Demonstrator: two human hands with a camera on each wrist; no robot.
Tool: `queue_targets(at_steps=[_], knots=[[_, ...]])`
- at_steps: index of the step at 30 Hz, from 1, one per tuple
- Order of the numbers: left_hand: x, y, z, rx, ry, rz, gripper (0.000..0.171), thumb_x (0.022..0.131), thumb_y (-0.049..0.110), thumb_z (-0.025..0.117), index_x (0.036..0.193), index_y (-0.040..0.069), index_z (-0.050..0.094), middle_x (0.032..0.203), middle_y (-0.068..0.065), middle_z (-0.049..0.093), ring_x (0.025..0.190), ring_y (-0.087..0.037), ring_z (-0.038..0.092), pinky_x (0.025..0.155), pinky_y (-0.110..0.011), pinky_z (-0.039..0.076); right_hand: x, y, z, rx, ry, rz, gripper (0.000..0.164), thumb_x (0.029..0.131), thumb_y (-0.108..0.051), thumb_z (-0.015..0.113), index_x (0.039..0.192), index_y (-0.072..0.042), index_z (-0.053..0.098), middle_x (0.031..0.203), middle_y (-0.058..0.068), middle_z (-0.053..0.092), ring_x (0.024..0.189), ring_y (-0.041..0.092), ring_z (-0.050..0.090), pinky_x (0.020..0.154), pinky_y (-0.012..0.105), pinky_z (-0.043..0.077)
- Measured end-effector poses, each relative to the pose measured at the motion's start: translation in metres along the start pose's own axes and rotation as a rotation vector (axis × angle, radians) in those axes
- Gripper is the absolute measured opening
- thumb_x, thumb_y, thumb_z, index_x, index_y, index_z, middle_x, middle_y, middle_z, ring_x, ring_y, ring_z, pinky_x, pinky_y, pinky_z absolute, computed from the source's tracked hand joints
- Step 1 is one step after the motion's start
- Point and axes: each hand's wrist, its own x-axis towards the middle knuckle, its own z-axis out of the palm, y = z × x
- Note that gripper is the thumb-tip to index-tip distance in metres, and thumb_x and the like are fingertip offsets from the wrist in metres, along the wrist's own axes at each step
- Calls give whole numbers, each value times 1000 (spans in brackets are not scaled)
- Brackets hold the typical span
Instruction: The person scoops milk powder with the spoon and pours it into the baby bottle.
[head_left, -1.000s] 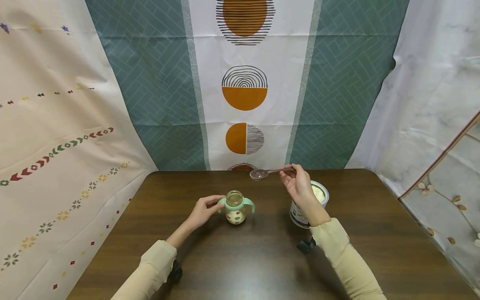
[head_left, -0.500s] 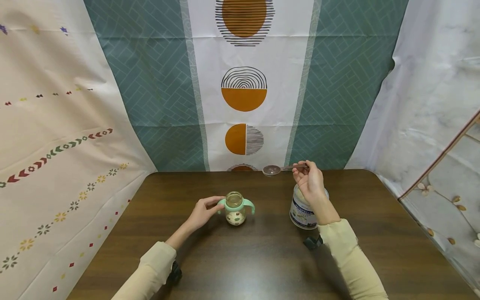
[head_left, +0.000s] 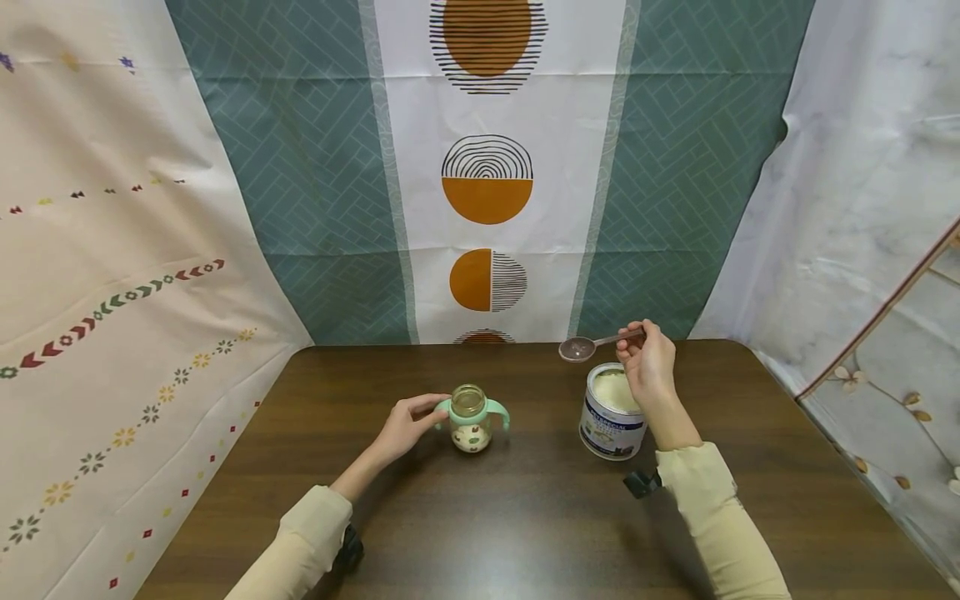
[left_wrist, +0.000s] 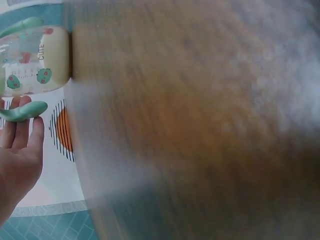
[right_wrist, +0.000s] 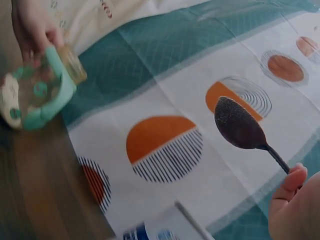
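Note:
A baby bottle (head_left: 471, 437) with mint-green handles and no lid stands upright on the table, pale contents in its lower part. My left hand (head_left: 405, 427) holds its left handle, which the left wrist view shows as a curved green grip (left_wrist: 25, 111) among the fingers. Up at the right, my right hand (head_left: 651, 367) pinches a translucent spoon (head_left: 577, 349) by the end of its handle. The spoon's bowl, dusted with fine residue in the right wrist view, hovers above and left of an opened can (head_left: 611, 433) of pale powder (head_left: 615, 390).
The dark wooden table (head_left: 480, 525) ends at a patterned cloth (head_left: 487, 208) hanging behind it. More fabric hangs at the left (head_left: 135, 333) and right (head_left: 855, 250) sides. In the right wrist view only the can's upper part (right_wrist: 165, 227) shows at the bottom edge.
My right hand has moved right with the spoon, from between the bottle and can to over the can's side. The can's opening is now more exposed. The left hand and bottle stay put.

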Motion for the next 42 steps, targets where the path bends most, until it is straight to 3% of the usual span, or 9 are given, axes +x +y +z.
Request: queue_targets(at_steps=[7,13,15,18,23,25,30,36,42], knots=[[0,-3,-1,-23,-12,-15,34,92,24,66,124,13,66,121,-10,69,102,-19,67,84,-21,51,8,0,-10,-68,121,-196,31,105,-18,32,81,-7,49,66,-1,55,45,6,42,40,15,32],[0,-3,0,-31,-13,-1,34,93,19,65,125,9,65,121,-13,68,100,-22,67,83,-21,51,13,4,-20,-133,133,-411,34,106,-23,35,78,-9,48,62,-1,54,40,5,41,38,14,31],[1,-3,0,-30,-13,4,34,93,20,65,125,8,65,120,-13,68,99,-20,67,82,-21,51,12,5,-24,-200,126,-509,35,106,-24,35,77,-10,49,62,-2,54,41,4,42,38,14,32],[2,-3,0,-27,-9,-2,34,92,22,66,123,10,66,119,-11,69,97,-14,67,81,-22,52,9,4,-27,-328,100,-662,37,106,-22,35,76,-9,50,63,-3,54,44,4,43,41,14,34],[1,-4,0,-14,-9,-6,34,92,27,66,123,13,67,119,-9,69,99,-12,67,81,-22,52,-2,3,-28,-562,22,-885,40,106,-13,35,76,11,47,64,-6,52,51,5,43,47,12,35],[1,-4,0,-18,-9,2,34,92,27,66,123,13,67,120,-10,69,101,-17,67,81,-23,52,-2,5,-31,-642,-5,-963,41,106,-13,35,76,15,46,64,-3,52,50,4,42,48,10,34],[1,-6,1,-23,-6,29,34,92,24,66,123,10,66,120,-13,68,104,-20,67,80,-22,53,9,14,-42,-754,-60,-1129,49,106,-21,37,73,12,48,63,12,50,49,0,38,48,8,30],[2,-6,2,-31,3,32,33,92,23,66,123,9,66,120,-13,69,102,-17,67,81,-23,53,13,18,-46,-826,-100,-1269,53,106,-26,37,69,9,51,61,18,49,53,1,39,55,8,31],[1,-6,2,-13,3,13,33,92,26,66,122,12,67,120,-10,69,99,-9,67,82,-22,52,14,24,-53,-862,-195,-1326,53,104,-32,42,68,4,55,61,13,51,61,1,41,59,14,33]])
